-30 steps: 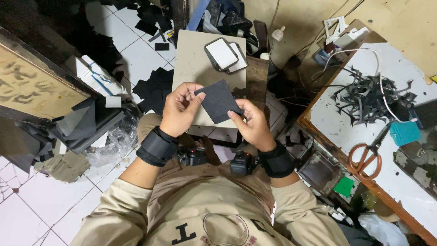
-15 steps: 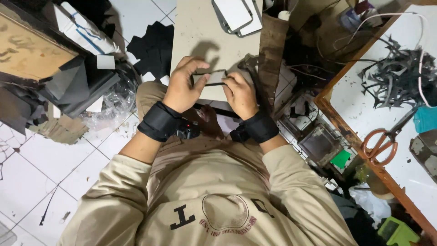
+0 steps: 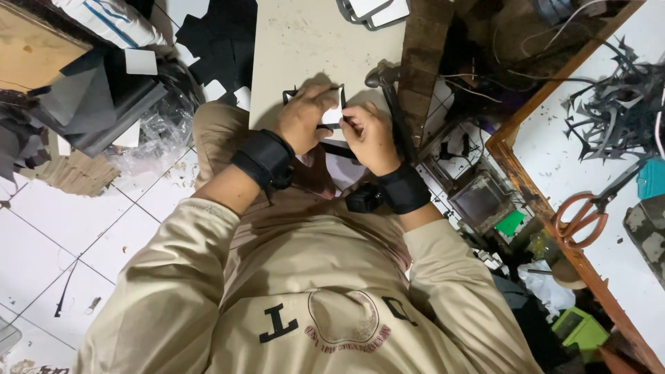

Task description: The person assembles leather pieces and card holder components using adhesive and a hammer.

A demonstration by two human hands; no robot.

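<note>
Your left hand (image 3: pixel 305 118) is pressed down on a flat black sheet piece with a cut-out frame shape (image 3: pixel 294 95), which lies at the near edge of the pale beige work board (image 3: pixel 305 41) resting across your lap. The fingers are curled over the piece and pin it to the board; only its black corners show past your knuckles, toward the board's far side. Your right hand (image 3: pixel 367 135) sits just beside the left, touching it, fingers pinched together around a thin dark tool or strip (image 3: pixel 331 126) that runs between the two hands; what exactly it is cannot be told, since the fingers hide most of it. Both wrists carry wide black straps (image 3: pixel 267 158).

At the board's right edge a dark hammer with a black handle (image 3: pixel 391 104) lies alongside your right hand, its head near the board's near right corner. At the far edge of the board sit white rectangular templates with dark rims (image 3: pixel 370 10), partly cut off by the frame.

On the white tiled floor to your left lie loose black sheet offcuts (image 3: pixel 215 48) and a crumpled clear plastic bag (image 3: pixel 149 138). To your right stands a white-topped wooden table (image 3: pixel 596 138); orange-handled scissors (image 3: pixel 585 215) rest near its near edge, and a tangle of black trimmings (image 3: pixel 609 104) lies farther along it.
</note>
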